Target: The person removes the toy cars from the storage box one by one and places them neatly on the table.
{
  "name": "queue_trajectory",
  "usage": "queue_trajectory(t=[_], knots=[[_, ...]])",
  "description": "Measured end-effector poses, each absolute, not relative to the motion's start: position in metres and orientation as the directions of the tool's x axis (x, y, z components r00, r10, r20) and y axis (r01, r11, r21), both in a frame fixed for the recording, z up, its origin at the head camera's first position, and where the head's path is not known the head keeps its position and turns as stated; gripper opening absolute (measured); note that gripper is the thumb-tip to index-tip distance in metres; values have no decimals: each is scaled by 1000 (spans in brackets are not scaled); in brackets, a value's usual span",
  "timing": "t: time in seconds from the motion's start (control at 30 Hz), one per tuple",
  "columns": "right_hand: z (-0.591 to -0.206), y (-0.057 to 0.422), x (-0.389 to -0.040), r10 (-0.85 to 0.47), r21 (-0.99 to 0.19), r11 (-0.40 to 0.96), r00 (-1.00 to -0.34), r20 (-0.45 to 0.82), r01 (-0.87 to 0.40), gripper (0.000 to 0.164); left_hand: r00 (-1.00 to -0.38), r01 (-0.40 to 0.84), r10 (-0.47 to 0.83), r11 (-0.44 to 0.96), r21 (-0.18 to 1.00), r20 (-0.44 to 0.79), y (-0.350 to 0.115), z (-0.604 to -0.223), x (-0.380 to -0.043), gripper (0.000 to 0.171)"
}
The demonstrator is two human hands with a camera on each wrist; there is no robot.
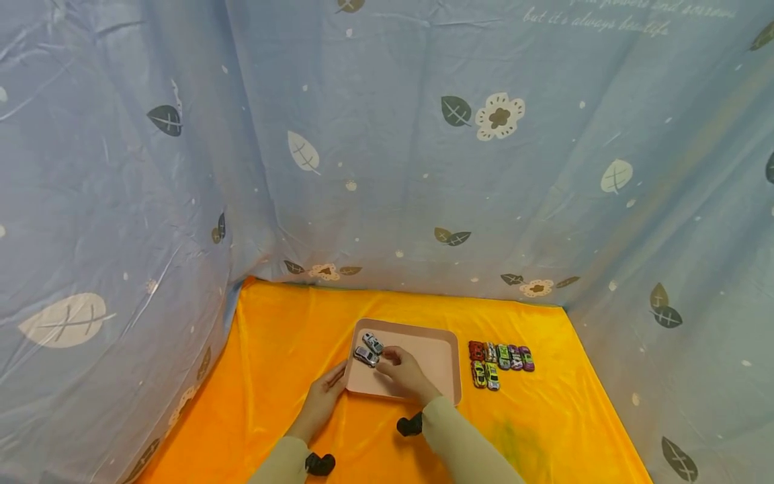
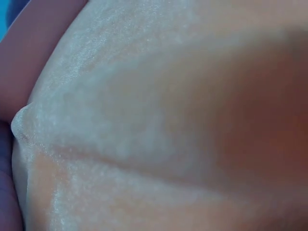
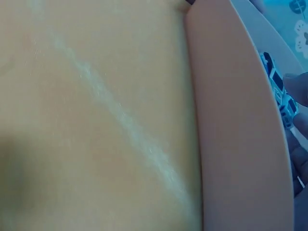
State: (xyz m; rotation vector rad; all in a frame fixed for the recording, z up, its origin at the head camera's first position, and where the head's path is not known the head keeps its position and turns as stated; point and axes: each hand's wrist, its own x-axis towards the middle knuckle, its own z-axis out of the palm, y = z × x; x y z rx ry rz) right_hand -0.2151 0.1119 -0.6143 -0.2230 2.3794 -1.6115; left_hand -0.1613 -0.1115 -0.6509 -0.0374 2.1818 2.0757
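A shallow pink tray lies on the yellow cloth in the head view. Inside its left end, two silver-grey toy cars, an upper one and a lower one, sit side by side at a slant. My right hand reaches over the tray's front edge, its slightly bent fingertips right beside the cars. The right wrist view shows thumb and finger close to the cars, partly behind the tray wall. My left hand rests with extended fingers against the tray's left side.
Right of the tray, several colourful toy cars stand in two rows on the yellow cloth. Blue-grey patterned curtains enclose the back and both sides. Black straps hang at the wrists.
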Motion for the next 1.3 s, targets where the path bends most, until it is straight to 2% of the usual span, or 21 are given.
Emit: queue_trajectory(t=[0.17, 0.3, 0.43, 0.6, 0.7, 0.8, 1.1, 1.3], knots=[[-619, 105, -214, -302, -937, 349, -946, -119, 6, 49, -995, -73, 63, 27, 997, -75, -112, -651, -156, 46], [-619, 100, -215, -294, -939, 343, -947, -132, 25, 47, -997, -37, 61, 65, 997, -41, -112, -647, -154, 46], [-618, 95, -215, -242, -911, 408, -956, -165, 53, 42, -997, -14, 79, 71, 997, -20, -113, -647, -155, 47], [-618, 90, -213, -176, -844, 533, -966, -187, 67, 36, -993, -88, 85, 3, 996, -88, -114, -648, -155, 49], [-618, 87, -211, -164, -821, 566, -967, -195, 69, 35, -987, -147, 75, -20, 989, -145, -114, -646, -154, 49], [-618, 85, -212, -148, -798, 598, -968, -204, 77, 35, -985, -156, 76, -27, 987, -153, -115, -646, -155, 48], [-613, 78, -218, -32, -773, 621, -981, -189, 129, 35, -984, -142, 109, 24, 990, -144, -115, -640, -160, 49], [-612, 76, -218, -22, -771, 623, -982, -185, 132, 33, -978, -172, 115, 7, 985, -171, -116, -632, -158, 48]])
